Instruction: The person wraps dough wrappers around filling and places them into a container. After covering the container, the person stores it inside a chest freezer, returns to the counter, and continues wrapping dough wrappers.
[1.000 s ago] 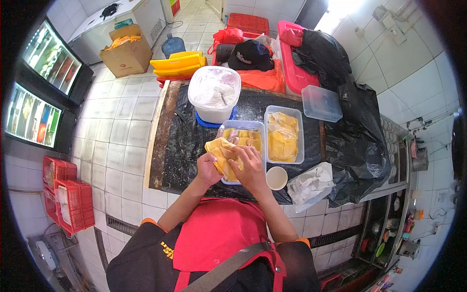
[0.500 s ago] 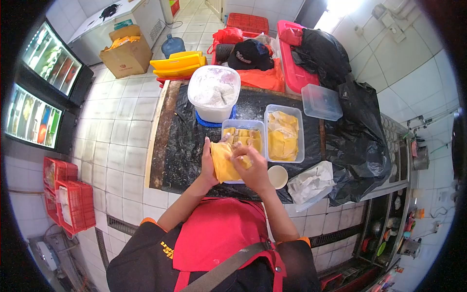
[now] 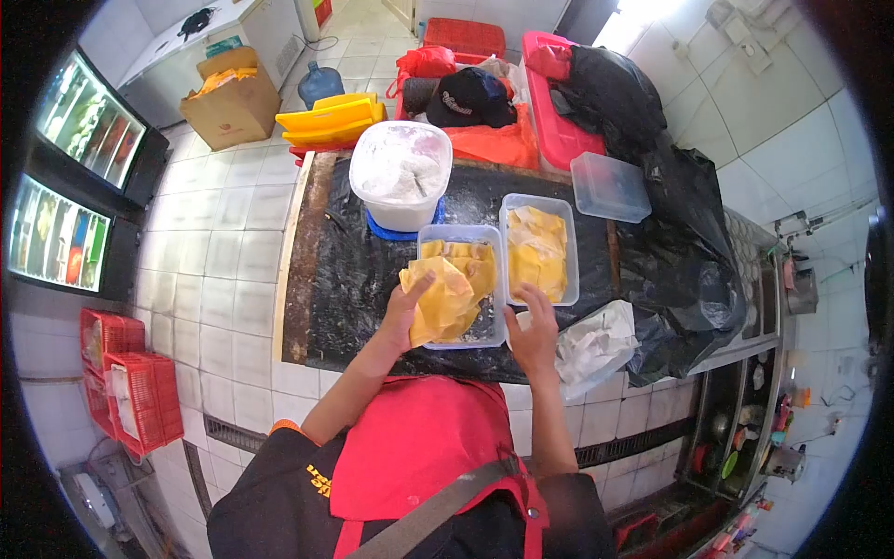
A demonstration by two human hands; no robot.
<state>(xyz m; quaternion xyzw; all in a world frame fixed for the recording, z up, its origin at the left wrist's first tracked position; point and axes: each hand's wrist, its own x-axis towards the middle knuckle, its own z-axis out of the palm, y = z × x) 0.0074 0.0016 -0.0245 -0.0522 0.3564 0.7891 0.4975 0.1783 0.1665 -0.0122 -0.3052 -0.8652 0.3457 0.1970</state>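
Observation:
My left hand (image 3: 406, 310) is closed on a stack of yellow dough sheets (image 3: 440, 296), thumb on top, over the left side of a clear tub (image 3: 463, 343) that holds folded yellow pieces. To the right, my right hand (image 3: 535, 328) has its fingers apart, over a white cup (image 3: 521, 321) that it mostly hides. A second clear tub (image 3: 572, 279) with yellow sheets inside stands just beyond that hand. Behind the first tub is a white container of flour (image 3: 400, 163) on a blue lid (image 3: 386, 231).
Crumpled white paper (image 3: 596, 340) lies on the table's right front. Behind it are an empty clear container (image 3: 610, 188) and black plastic (image 3: 684, 270). Yellow trays (image 3: 331, 119) and a black cap (image 3: 473, 98) are at the back.
My right hand has left the yellow sheets and moved right, over the cup. My left hand still holds the sheets. The whole view has shifted slightly.

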